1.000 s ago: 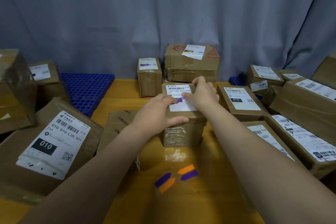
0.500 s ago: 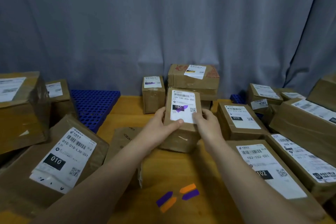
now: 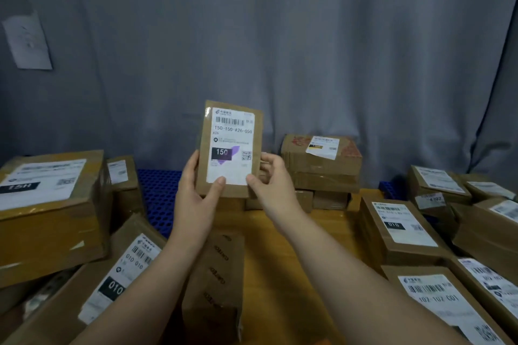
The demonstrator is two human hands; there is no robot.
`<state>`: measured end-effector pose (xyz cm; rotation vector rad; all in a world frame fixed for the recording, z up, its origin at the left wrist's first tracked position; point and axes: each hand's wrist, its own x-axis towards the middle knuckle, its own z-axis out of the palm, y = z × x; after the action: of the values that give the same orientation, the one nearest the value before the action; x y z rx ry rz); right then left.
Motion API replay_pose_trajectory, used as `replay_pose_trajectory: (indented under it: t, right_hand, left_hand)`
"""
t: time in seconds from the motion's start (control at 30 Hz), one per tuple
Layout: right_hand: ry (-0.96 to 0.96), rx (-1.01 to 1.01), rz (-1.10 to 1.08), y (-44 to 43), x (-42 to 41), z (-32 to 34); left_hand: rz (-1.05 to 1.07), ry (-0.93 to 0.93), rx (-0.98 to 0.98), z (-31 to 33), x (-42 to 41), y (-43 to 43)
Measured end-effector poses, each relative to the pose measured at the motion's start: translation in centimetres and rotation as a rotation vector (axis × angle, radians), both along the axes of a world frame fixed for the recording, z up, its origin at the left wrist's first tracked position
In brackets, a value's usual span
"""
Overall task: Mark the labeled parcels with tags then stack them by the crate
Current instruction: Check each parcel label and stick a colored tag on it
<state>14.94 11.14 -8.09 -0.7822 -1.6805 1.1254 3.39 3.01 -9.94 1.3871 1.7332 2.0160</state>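
Small labeled parcel (image 3: 229, 148) held upright above the table (image 3: 283, 249), left hand (image 3: 196, 193) and right hand (image 3: 273, 179) grasping its lower edges, label with purple tag (image 3: 227, 154) facing the camera (probably for checking before stacking).

The held parcel (image 3: 229, 148) hides the left hand (image 3: 196, 190) fingertips and part of the blue crate (image 3: 159, 193). Its label (image 3: 231, 145) has fine print too small to read. The large parcel (image 3: 42, 204) at 9 o'clock and the flat parcel (image 3: 448, 305) at 4 o'clock are cut off by the edges. The paper sheet (image 3: 28, 42) at 10 o'clock is blurred.
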Motion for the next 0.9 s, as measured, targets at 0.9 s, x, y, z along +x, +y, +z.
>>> replay_pose_trajectory:
  t: [0.9]
  right_hand:
    - [-0.437, 0.025, -0.115, 11.8, -1.3, -5.1]
  left_hand:
    - [0.329, -0.004, -0.707, -4.3, -8.0, 17.2]
